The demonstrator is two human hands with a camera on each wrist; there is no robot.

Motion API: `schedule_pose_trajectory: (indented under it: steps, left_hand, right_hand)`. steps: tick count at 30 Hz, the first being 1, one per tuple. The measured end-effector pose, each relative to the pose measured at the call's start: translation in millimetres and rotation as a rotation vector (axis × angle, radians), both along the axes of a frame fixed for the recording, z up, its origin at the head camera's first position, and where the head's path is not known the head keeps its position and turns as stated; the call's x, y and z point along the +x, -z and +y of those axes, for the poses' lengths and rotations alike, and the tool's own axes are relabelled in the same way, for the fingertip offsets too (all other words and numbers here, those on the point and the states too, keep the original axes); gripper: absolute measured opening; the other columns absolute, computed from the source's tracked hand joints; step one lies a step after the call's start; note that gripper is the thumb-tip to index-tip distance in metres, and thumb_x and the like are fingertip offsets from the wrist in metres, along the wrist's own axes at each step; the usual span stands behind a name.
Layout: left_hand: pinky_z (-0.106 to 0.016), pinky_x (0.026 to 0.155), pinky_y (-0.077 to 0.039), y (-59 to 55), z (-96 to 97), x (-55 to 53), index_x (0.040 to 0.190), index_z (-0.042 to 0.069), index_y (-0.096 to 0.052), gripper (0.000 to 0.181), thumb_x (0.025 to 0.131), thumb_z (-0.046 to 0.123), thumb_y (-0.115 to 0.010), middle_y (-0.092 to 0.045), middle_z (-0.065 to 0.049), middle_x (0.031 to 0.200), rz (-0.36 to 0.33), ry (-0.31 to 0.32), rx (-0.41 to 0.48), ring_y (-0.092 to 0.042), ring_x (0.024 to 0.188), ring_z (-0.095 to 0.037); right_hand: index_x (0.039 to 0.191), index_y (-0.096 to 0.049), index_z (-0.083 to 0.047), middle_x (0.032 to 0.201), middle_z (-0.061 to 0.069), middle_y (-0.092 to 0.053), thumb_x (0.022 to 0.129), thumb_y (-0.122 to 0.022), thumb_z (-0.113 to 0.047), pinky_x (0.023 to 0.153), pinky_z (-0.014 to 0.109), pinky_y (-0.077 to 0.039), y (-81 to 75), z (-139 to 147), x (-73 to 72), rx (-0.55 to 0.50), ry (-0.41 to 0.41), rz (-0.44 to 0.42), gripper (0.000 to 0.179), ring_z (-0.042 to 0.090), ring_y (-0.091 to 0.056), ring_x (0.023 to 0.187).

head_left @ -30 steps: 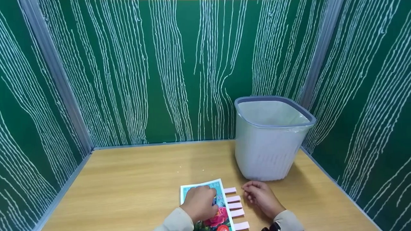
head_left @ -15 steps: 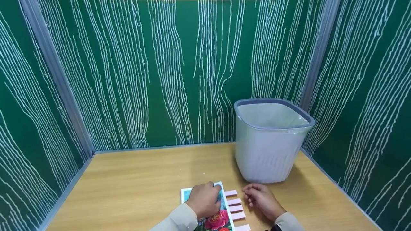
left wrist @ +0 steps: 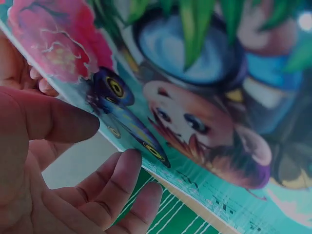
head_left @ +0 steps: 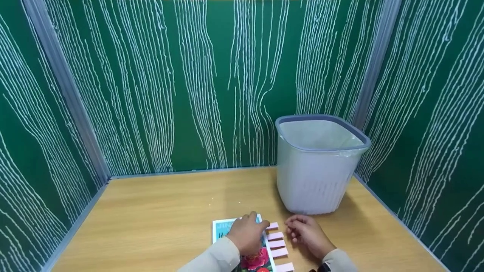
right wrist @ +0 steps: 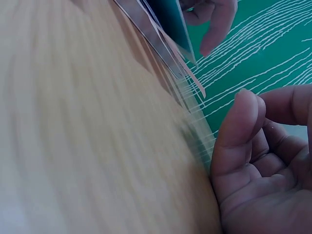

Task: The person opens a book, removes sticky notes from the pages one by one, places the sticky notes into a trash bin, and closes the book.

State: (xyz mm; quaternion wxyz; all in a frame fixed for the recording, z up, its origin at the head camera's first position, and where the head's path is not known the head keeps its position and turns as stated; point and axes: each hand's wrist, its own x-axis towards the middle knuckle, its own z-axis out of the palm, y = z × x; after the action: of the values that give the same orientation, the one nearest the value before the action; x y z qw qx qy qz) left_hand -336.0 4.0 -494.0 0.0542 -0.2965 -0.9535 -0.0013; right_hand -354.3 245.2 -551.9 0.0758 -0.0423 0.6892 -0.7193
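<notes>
A thin book [head_left: 254, 260] with a teal cover, a pink flower and a cartoon child lies at the table's front. Several pink paper tabs [head_left: 279, 252] stick out from its right edge. My left hand [head_left: 247, 234] lies over the cover's upper part, thumb by the topmost tab. In the left wrist view, the left thumb [left wrist: 73, 124] and fingertips [left wrist: 130, 158] reach the cover's edge. My right hand [head_left: 308, 234] rests on the table right of the tabs, fingers loosely curled. Its thumb [right wrist: 239, 122] meets the index fingertip, with nothing visible between them.
A pale waste bin [head_left: 315, 181] with a grey rim and a clear liner stands behind my right hand. Green walls [head_left: 196, 94] with white wavy lines enclose the wooden table [head_left: 159, 219]. Small white specks lie beyond the book.
My left hand has shifted right across the cover to its right edge, and its fingers have straightened from a curl. The right hand has stayed put.
</notes>
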Motion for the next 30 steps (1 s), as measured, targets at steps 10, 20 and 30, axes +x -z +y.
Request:
schedule_pose_trajectory:
  steps: [10, 20, 30]
  left_hand:
    - [-0.046, 0.081, -0.058, 6.4, 2.2, -5.8, 0.125, 0.041, -0.069, 0.047, 0.082, 0.03, -0.082, -0.062, -0.009, 0.136, 0.097, 0.032, -0.11, -0.068, 0.105, -0.027]
    - [-0.043, 0.075, -0.059, 9.8, 4.9, -7.0, 0.116, 0.042, -0.073, 0.039, 0.079, 0.033, -0.083, -0.066, -0.006, 0.124, 0.136, 0.045, -0.123, -0.067, 0.095, -0.024]
    - [-0.04, 0.061, -0.058, 10.0, 4.0, -7.9, 0.112, 0.04, -0.073, 0.039, 0.077, 0.029, -0.085, -0.066, -0.006, 0.118, 0.146, 0.039, -0.1, -0.065, 0.087, -0.022]
  right_hand:
    - [0.113, -0.061, 0.011, 0.082, 0.005, -0.064, 0.096, -0.062, -0.008, 0.056, 0.022, -0.052, 1.3, -2, -0.5, -0.013, -0.01, 0.003, 0.025, 0.012, -0.056, 0.068]
    - [0.113, -0.06, 0.012, 0.083, 0.005, -0.064, 0.097, -0.061, -0.008, 0.057, 0.022, -0.052, 0.3, 1, 1.6, -0.001, -0.015, 0.014, 0.026, 0.012, -0.056, 0.068]
    - [0.113, -0.061, 0.012, 0.081, 0.004, -0.064, 0.096, -0.06, -0.007, 0.056, 0.021, -0.052, 1.1, 1, 1.7, -0.016, -0.032, 0.016, 0.026, 0.011, -0.055, 0.067]
